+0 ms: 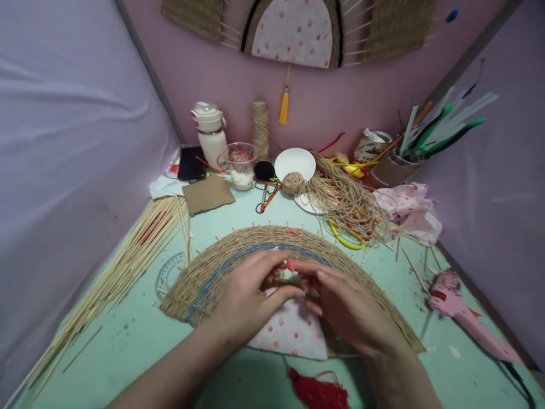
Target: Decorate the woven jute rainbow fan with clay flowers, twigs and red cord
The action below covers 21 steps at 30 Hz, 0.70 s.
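A small pinkish-red piece (290, 265) sits at the fingertips of both hands, too small to name more closely. My left hand (251, 281) comes in from the left, fingers bent and closed around the piece. From the right, my right hand (347, 304) meets it with the tip of its index finger, the other fingers curled. Beneath both hands lies a half-round woven twine fan (238, 241) with blue bands and stick ends along its rim. Several like pink pieces (292, 232) rest on its upper edge. Dotted white cloth (293, 335) covers its centre, partly hidden by my hands.
A red tassel (319, 392) lies at the front. Thin sticks (114, 267) and a protractor (169, 275) are left; a pink glue gun (468, 324) is right. Behind stand a bottle (213, 145), plastic cup (242, 167), loose twine (349, 193) and a can of tools (394, 170).
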Each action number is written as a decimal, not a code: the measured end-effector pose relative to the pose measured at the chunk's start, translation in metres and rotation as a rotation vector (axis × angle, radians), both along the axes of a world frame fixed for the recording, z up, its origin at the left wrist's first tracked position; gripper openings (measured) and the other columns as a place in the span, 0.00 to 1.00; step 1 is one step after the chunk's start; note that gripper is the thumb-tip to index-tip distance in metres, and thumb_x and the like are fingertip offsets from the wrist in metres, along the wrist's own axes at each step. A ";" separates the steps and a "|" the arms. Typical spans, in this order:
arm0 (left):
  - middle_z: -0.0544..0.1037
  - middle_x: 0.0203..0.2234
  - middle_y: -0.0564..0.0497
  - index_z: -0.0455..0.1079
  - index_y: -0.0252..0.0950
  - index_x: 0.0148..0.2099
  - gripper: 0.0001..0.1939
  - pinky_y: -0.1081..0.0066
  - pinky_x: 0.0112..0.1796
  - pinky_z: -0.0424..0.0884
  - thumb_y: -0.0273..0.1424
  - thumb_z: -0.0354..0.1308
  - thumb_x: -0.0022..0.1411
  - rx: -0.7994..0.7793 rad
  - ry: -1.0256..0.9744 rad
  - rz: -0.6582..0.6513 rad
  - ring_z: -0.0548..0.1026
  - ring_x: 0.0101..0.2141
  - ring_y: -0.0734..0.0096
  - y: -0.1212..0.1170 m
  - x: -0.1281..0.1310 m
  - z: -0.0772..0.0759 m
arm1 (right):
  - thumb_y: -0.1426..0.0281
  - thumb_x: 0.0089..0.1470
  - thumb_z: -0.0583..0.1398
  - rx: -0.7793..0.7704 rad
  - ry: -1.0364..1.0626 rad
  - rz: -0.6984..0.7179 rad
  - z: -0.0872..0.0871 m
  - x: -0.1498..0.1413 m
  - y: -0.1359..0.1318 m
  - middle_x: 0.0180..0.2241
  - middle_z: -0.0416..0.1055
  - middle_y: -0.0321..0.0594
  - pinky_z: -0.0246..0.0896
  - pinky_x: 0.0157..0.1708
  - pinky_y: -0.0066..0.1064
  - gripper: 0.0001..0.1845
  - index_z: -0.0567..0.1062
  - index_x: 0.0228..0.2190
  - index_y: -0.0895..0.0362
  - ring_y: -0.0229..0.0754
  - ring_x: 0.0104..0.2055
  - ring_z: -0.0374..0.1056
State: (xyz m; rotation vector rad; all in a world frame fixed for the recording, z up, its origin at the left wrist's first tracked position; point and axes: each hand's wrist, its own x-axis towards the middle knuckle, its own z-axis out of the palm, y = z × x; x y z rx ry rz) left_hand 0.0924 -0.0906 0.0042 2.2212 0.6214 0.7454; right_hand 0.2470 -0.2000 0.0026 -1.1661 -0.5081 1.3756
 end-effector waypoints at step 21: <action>0.81 0.34 0.50 0.78 0.41 0.36 0.07 0.67 0.40 0.74 0.27 0.59 0.61 -0.294 -0.127 0.023 0.78 0.38 0.67 0.004 0.000 0.004 | 0.55 0.47 0.68 -0.053 -0.167 -0.195 -0.006 0.012 -0.006 0.30 0.71 0.37 0.59 0.30 0.27 0.14 0.82 0.34 0.51 0.37 0.30 0.62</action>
